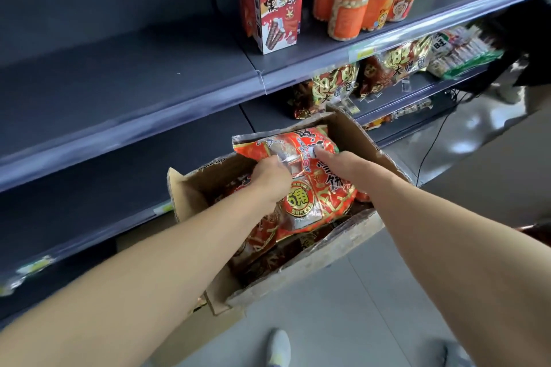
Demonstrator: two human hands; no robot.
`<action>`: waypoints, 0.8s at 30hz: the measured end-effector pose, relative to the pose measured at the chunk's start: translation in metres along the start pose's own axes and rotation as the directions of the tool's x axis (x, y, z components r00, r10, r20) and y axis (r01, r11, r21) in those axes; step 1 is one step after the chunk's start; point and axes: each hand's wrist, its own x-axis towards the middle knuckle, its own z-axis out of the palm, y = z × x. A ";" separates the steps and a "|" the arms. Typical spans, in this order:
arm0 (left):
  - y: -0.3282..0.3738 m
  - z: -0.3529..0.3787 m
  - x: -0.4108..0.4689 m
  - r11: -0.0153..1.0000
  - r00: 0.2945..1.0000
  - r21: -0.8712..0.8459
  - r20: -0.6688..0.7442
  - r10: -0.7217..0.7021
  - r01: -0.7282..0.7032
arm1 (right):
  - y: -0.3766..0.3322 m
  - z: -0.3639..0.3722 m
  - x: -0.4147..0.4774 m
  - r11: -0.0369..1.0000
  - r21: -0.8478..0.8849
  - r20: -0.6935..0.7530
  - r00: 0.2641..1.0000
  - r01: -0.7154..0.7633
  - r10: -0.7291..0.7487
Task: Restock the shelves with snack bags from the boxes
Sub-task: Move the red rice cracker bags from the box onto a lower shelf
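Over one open box, two hands pinch one red snack bag

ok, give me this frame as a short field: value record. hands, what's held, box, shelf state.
left hand: gripping the top snack bag near its upper left, fingers curled on the film
right hand: on the same bag, upper right side
snack bag: large, red-orange, partly lifted over the box
cardboard box: open, flaps up, more bags inside
upper shelf: bare on the left; red cartons and orange-lidded jars on the right
lower shelf: bare on the left; gold-red bags on the right
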 end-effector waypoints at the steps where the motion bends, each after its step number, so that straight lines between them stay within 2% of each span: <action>1: 0.004 -0.009 -0.007 0.999 0.999 0.002 0.009 0.033 -0.033 | -0.005 -0.002 -0.009 1.000 0.020 0.003 1.000 0.018 -0.018; 6: 0.013 -0.061 -0.038 0.987 0.987 0.013 0.023 0.161 -0.161 | -0.025 -0.007 -0.047 0.997 0.034 0.026 0.998 0.064 -0.065; 10: 0.003 -0.111 -0.059 0.970 0.970 0.028 -0.027 0.243 -0.243 | -0.049 0.003 -0.077 0.997 0.024 0.159 0.985 0.071 -0.074; 15: -0.028 -0.194 -0.072 0.970 0.935 -0.046 -0.281 0.216 -0.238 | -0.114 0.054 -0.112 0.973 0.118 0.104 0.972 0.200 -0.212; 19: -0.069 -0.279 -0.074 0.978 0.849 -0.002 -0.496 0.180 -0.208 | -0.182 0.122 -0.135 0.941 0.129 0.028 0.947 0.313 -0.319; 22: -0.103 -0.350 -0.074 0.984 0.787 -0.009 -0.602 0.137 -0.178 | -0.238 0.180 -0.149 0.901 0.108 0.005 0.906 0.421 -0.424; 24: -0.127 -0.399 -0.071 0.988 0.752 -0.039 -0.653 0.089 -0.151 | -0.273 0.221 -0.158 0.850 0.079 0.034 0.850 0.521 -0.525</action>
